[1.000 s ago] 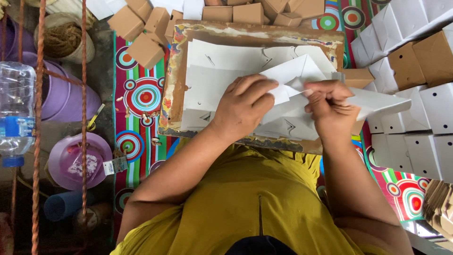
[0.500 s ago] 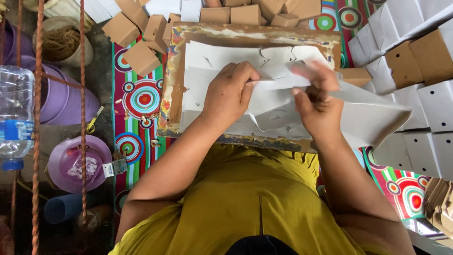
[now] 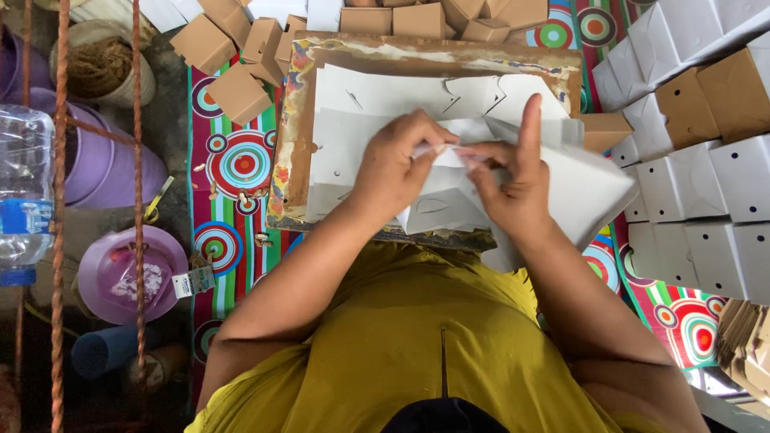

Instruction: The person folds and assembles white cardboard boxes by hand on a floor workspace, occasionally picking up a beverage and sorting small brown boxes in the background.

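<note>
Pinching a white die-cut card sheet [image 3: 561,192] between left hand [image 3: 397,164] and right hand [image 3: 513,188], both closed on its folded flap, over the worn board [image 3: 293,144], toward its right edge, atop a stack of flat white sheets [image 3: 353,120].

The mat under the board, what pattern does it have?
The mat has bright stripes with ringed circles, clearest in the head view.

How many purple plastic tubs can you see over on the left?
3: two large purple plastic tubs nested at the left edge, a smaller purple plastic tub below them. More may lie hidden out of frame.
</note>
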